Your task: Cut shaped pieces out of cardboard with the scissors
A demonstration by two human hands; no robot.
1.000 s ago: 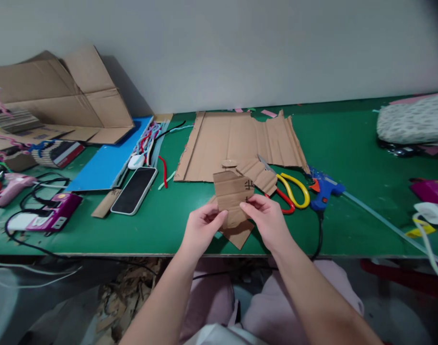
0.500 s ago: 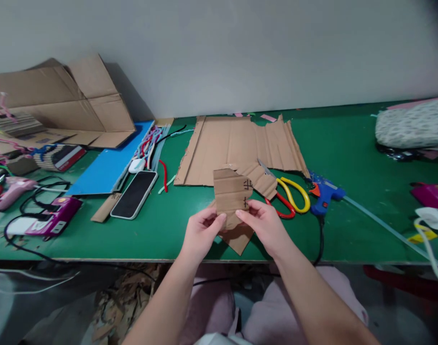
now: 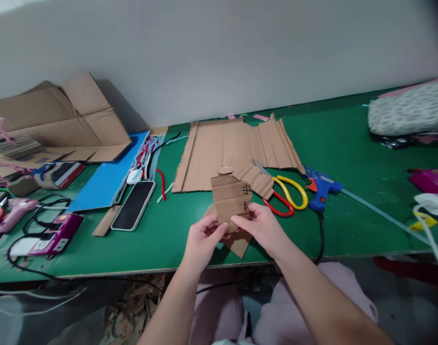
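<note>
Between my two hands is a small cardboard piece (image 3: pixel 230 199) with black pen marks along its right edge. My left hand (image 3: pixel 206 237) pinches its lower left corner, thumb in front. At the lower right, my right hand (image 3: pixel 260 225) pinches it the same way. Another cardboard piece (image 3: pixel 241 245) lies on the table beneath, its pointed corner toward me and partly hidden. Just beyond my right hand are scissors with red and yellow handles (image 3: pixel 293 194), their blades partly against a small cardboard scrap (image 3: pixel 257 179). The fingers behind the held piece are mostly hidden.
A large torn cardboard sheet (image 3: pixel 219 148) lies at the back. A blue glue gun (image 3: pixel 321 189) with a long glue stick is on the right. Leftward are a phone (image 3: pixel 133 206), pipe cleaners (image 3: pixel 144 155), a blue sheet (image 3: pixel 109 179) and a purple power strip (image 3: pixel 59 235) with cables.
The camera view has tilted slightly, shifting the table in the picture. Both hands still hold the cardboard piece, which stands nearly the same way as before.
</note>
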